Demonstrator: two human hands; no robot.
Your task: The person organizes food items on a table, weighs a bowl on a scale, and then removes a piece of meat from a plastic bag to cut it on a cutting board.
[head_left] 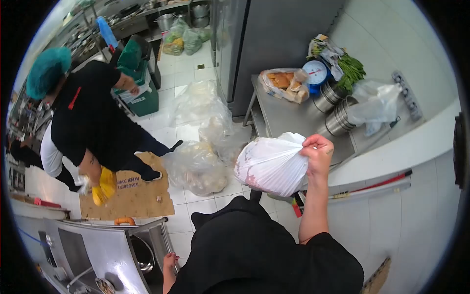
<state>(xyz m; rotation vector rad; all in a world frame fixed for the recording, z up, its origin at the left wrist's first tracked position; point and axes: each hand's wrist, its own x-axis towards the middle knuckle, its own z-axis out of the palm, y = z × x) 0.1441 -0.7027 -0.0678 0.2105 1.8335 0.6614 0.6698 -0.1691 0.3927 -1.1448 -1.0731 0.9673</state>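
Note:
My right hand (317,149) is closed round the gathered top of a full white plastic bag (271,164), which hangs in front of me beside the steel table (281,115). My left hand (170,261) is low by the sink unit, its fingers curled; whether it holds anything is too small to tell. Clear plastic bags (198,166) with contents lie on the tiled floor just left of the white bag.
A co-worker (93,112) in black with a green hair cover stands at the left, holding a yellow item. Another person is partly behind. Flattened cardboard (132,193) covers floor. A green bin (144,95), blue scale (315,73), bread bag (285,83) and steel pots (338,117) are ahead.

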